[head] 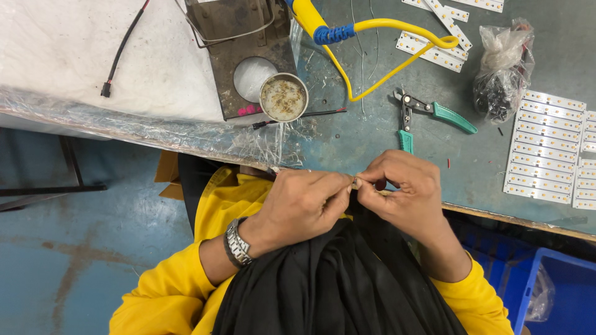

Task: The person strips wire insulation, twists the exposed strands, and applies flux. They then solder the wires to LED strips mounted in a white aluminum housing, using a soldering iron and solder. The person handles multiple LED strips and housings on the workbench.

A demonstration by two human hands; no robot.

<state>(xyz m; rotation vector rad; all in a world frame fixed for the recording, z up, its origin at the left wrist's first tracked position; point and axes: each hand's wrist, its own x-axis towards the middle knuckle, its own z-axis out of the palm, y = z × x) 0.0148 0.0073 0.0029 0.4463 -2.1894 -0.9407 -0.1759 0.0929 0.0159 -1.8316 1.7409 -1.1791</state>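
My left hand (302,200) and my right hand (403,191) meet at the table's near edge, fingertips pinched together on a tiny part (356,182) that is mostly hidden. It looks like a small wire end or component; I cannot tell which. A metal watch (238,244) sits on my left wrist. Yellow sleeves and a black cloth (335,285) cover my lap below the hands. Green-handled cutters (428,111) lie on the table just beyond my right hand.
White LED strip boards (546,146) are stacked at the right, more (434,53) at the top. A clear bag of dark parts (504,77), a yellow coiled cable (372,37), a round tin (284,97), a metal stand (239,43) and blue crates (559,285).
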